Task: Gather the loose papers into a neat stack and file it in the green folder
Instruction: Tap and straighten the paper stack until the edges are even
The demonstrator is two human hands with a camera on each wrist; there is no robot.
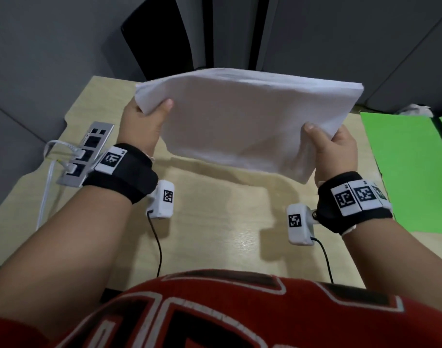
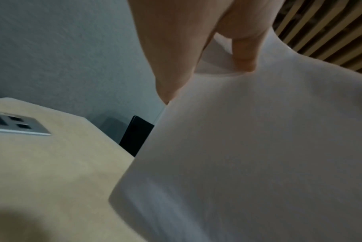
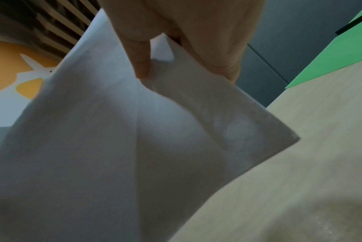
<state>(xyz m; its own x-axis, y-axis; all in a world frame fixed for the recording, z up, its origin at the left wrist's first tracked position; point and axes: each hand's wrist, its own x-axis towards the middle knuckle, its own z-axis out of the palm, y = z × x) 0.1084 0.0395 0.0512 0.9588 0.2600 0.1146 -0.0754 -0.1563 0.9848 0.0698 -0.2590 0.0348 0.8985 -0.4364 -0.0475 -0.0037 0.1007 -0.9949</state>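
A stack of white papers (image 1: 242, 121) hangs in the air above the wooden desk (image 1: 215, 222), tilted and sagging a little in the middle. My left hand (image 1: 149, 116) grips its left edge, thumb on top. My right hand (image 1: 333, 146) grips the near right corner, thumb on top and fingers underneath. The left wrist view shows the sheets (image 2: 248, 155) pinched from below by a thumb and finger. In the right wrist view the papers (image 3: 113, 139) bend where the fingers (image 3: 141, 62) hold them. The green folder (image 1: 413, 172) lies open flat on the desk at the right.
A metal socket strip (image 1: 85, 154) with white cables plugged in lies at the desk's left edge. Grey partition panels (image 1: 340, 46) stand behind the desk. A black panel (image 1: 152, 33) leans behind the far edge. Crumpled white material (image 1: 416, 110) sits beyond the folder.
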